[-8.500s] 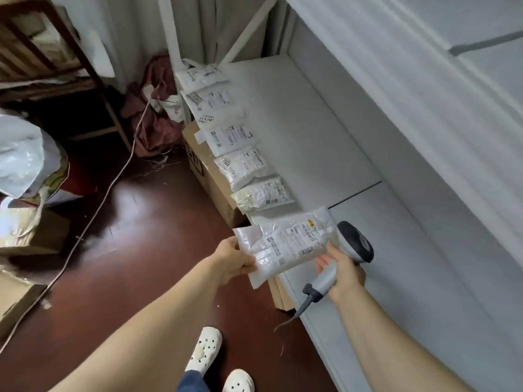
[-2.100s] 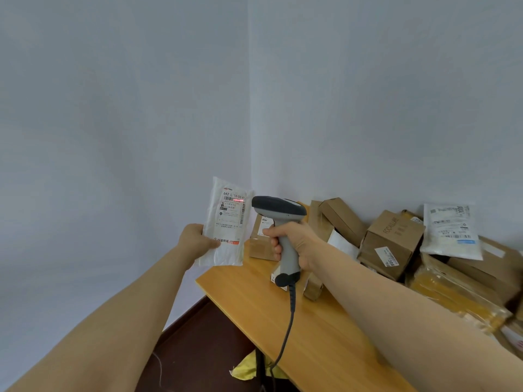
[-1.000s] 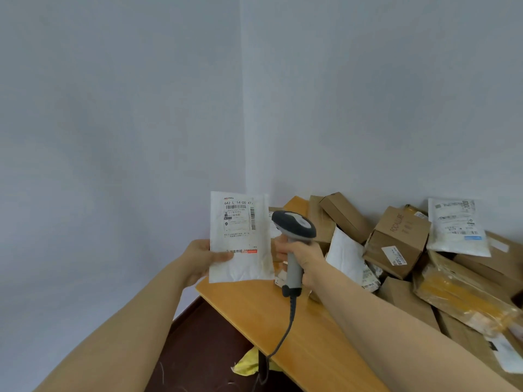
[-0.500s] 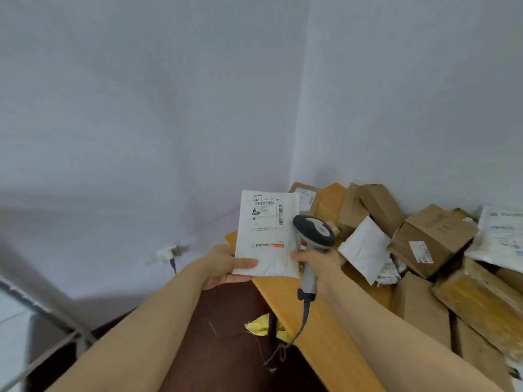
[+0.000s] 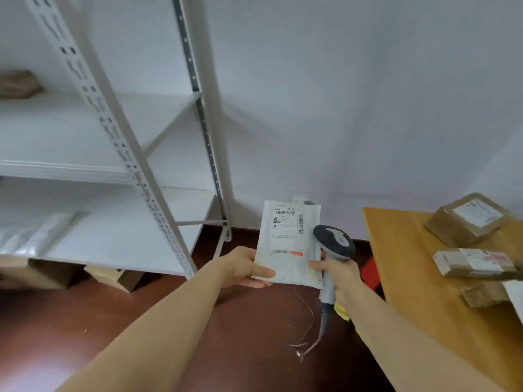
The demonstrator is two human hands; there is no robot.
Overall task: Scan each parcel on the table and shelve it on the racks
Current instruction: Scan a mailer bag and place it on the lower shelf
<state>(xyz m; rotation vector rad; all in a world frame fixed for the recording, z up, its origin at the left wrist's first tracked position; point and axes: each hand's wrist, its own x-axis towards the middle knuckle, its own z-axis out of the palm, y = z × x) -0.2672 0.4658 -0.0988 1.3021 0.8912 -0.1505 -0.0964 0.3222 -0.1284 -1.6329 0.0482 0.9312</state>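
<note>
Swung toward rack [image 5: 130, 163], left hand [image 5: 243, 267] pinches parcel [image 5: 288, 241] (right hand [image 5: 338, 272] grips scanner [image 5: 334, 241]).

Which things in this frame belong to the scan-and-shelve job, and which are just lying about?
Job: white parcel in left hand; scanner in right hand; rack; brown parcels on table.
Lying about: boxes under the rack; red object beside the table; yellow scrap on floor.

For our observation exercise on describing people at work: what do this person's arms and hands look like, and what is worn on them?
The left forearm and right forearm are bare, no sleeve in view. The left hand and right hand wear no gloves; no watch, bracelet or ring shows.
</note>
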